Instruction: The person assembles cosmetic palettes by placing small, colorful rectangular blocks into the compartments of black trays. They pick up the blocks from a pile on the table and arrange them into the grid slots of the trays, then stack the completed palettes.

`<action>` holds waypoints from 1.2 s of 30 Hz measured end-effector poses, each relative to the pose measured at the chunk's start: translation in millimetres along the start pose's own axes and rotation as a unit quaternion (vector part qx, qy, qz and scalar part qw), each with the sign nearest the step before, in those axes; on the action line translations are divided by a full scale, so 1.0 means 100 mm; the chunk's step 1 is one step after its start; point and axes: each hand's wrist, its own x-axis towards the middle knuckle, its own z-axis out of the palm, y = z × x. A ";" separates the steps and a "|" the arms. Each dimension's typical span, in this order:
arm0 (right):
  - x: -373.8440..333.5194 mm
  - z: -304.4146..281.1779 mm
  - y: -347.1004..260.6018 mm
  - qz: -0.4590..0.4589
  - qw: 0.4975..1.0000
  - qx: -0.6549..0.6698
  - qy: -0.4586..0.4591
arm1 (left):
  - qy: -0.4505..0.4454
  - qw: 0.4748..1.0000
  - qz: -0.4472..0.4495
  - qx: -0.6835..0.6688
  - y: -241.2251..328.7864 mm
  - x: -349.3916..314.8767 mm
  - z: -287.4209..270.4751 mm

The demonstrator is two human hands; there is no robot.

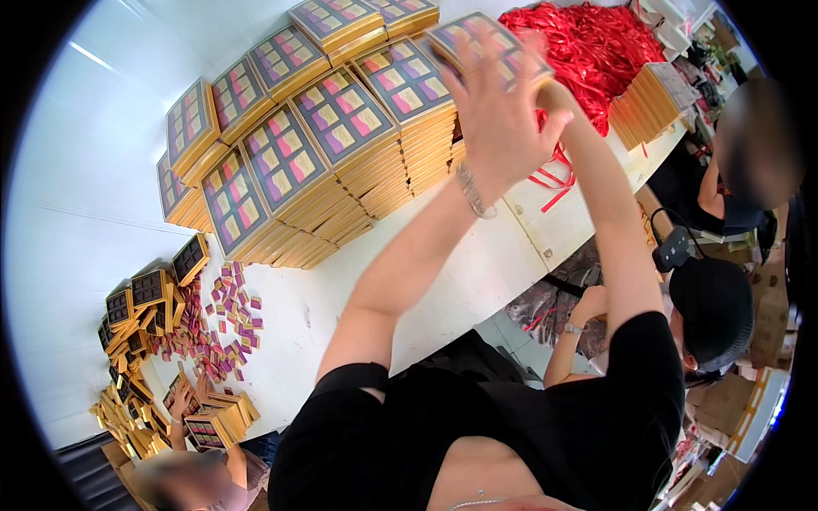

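Both my hands are raised at the top of the view, blurred by motion, around a flat gold-edged gift box [456, 32] with a dark top showing pink and purple pieces. My left hand [501, 123], with a bracelet on its wrist, lies against the box's near side, fingers over it and thumb to the right. My right hand [532, 53] is at the box's right edge, partly hidden behind the left; its fingers are smeared. Just left of the hands rise tall stacks of like boxes [341, 115], with further stacks [277, 60] behind.
A heap of red ribbons [588, 51] lies right of my hands, beside a row of boxes [648, 106]. On the white table [443, 289], small wrapped pieces [230, 319] and black trays [149, 289] are scattered left. People sit lower left and along the right.
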 end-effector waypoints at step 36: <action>-0.95 0.08 3.54 -0.247 0.523 -0.813 0.059 | -0.439 0.789 -0.378 0.205 -0.14 -3.76 -2.28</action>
